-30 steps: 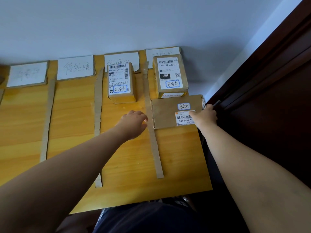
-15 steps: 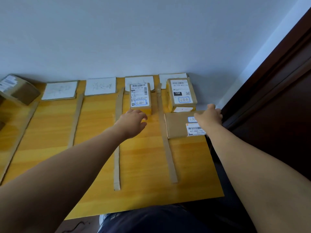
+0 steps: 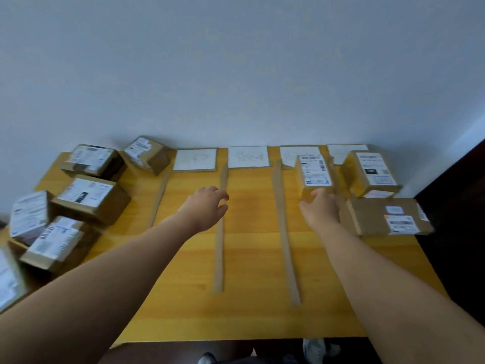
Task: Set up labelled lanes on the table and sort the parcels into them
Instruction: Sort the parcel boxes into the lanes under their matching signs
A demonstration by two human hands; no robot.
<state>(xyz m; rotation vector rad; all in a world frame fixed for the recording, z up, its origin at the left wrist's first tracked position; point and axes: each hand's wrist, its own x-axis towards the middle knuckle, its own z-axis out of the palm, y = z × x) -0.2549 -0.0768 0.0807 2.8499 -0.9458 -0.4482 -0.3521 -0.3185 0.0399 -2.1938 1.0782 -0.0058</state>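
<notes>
The yellow wooden table is split into lanes by cardboard strips, each headed by a white label card. A small parcel stands in the third lane. The rightmost lane holds a taller parcel with a flat parcel in front of it. My left hand hovers over the second strip, fingers loosely curled and holding nothing. My right hand hovers in the third lane just below the small parcel, empty. The view is motion-blurred.
Several unsorted cardboard parcels crowd the table's left end, some stacked. A white wall runs behind the table. A dark wooden door stands close to the right edge. Feet show below the front edge.
The view has swung left, bringing the parcel pile into sight. My right hand let go of the flat parcel and moved left; my left hand moved left over the second strip.
</notes>
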